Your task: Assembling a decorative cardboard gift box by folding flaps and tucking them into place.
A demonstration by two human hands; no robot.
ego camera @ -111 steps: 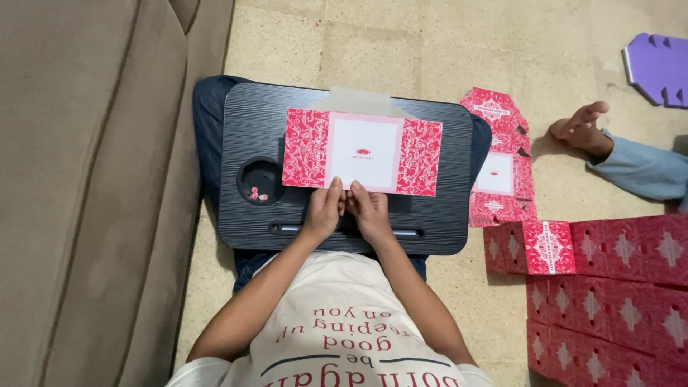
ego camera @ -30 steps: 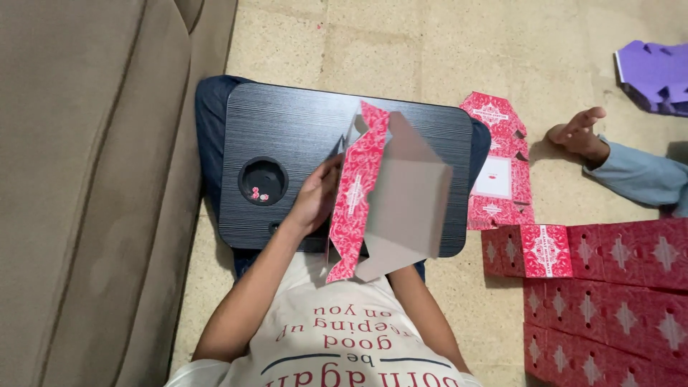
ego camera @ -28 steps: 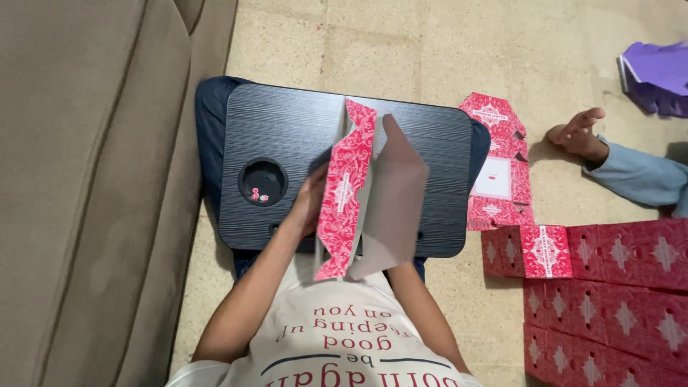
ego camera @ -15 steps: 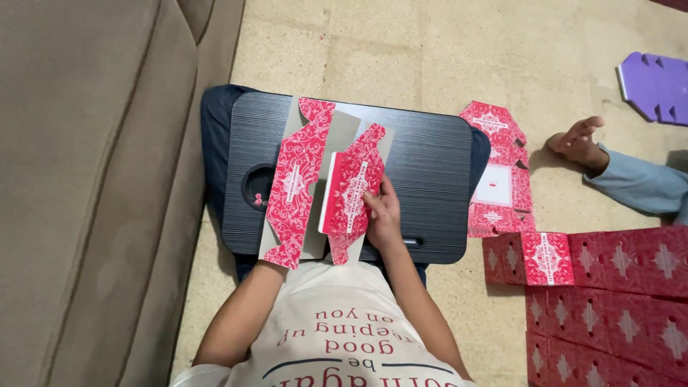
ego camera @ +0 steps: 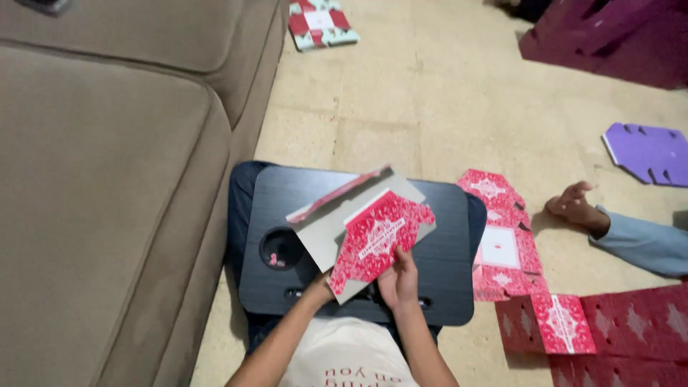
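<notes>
Head view: hands gripping carton (tilted)

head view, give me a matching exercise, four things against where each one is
Things:
1. red box blank
2. purple blank
3. sofa
4. lap tray

Places:
A. along the left side of the picture
B. on the person's legs
C. on the floor at far right
D. held in both hands above the tray

Pairs: 1-D, 2-C, 3-A, 4-B
</notes>
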